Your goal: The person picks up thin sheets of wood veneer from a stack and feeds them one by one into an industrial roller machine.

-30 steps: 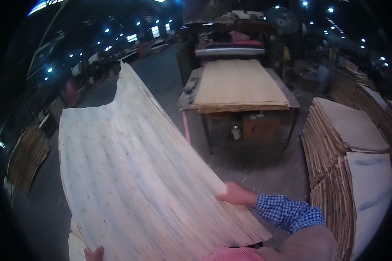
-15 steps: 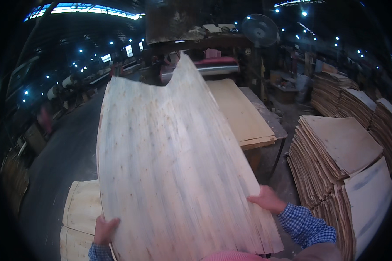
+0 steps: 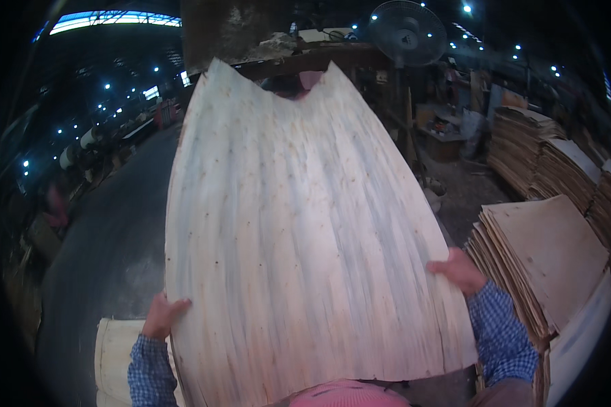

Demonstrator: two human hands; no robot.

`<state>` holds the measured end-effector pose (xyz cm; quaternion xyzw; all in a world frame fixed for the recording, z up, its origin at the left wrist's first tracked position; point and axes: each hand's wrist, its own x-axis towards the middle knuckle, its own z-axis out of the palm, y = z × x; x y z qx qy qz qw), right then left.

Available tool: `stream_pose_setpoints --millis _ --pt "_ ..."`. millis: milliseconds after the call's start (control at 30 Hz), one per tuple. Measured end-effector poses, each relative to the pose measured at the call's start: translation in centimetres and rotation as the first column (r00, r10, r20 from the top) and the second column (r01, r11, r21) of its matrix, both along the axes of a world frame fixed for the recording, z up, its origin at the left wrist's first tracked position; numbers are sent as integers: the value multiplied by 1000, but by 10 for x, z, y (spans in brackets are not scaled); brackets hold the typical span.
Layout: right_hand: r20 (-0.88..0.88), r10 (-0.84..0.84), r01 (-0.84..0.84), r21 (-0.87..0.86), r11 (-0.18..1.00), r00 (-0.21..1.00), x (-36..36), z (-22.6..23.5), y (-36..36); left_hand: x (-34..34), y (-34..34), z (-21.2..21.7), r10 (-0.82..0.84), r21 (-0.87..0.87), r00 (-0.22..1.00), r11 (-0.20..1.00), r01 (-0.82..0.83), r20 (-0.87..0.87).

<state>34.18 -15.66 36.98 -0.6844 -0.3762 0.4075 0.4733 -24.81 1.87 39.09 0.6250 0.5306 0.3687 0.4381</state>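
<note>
A large, thin wood veneer sheet fills the middle of the view, pale with greyish streaks and small knots. Its far edge has a deep curved dip between two raised corners. My left hand grips the left edge low down, thumb on top and fingers hidden beneath. On the right edge, a little farther up, my right hand holds the sheet the same way. Both forearms wear blue checked sleeves. The sheet covers the table and the veneer stack that lay beyond it.
Stacks of veneer sheets stand close on the right, with more stacks behind. Pale sheets lie low at the left. A round fan stands at the back, beside machinery. Dark floor stretches along the left.
Both hands have moved up and the sheet has shifted right and farther forward. Its far-left corner has risen, and it now hides the table, stack and roller behind it.
</note>
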Motion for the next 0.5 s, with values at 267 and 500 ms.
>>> stream_pose_setpoints --millis 267,500 --pt "378 153 35 -446 894 913 242 -155 211 94 281 -76 71 -127 764 972 -197 -641" --pt "-97 -223 194 -244 950 970 228 -249 196 58 255 -199 476 120 705 862 -492 -526"
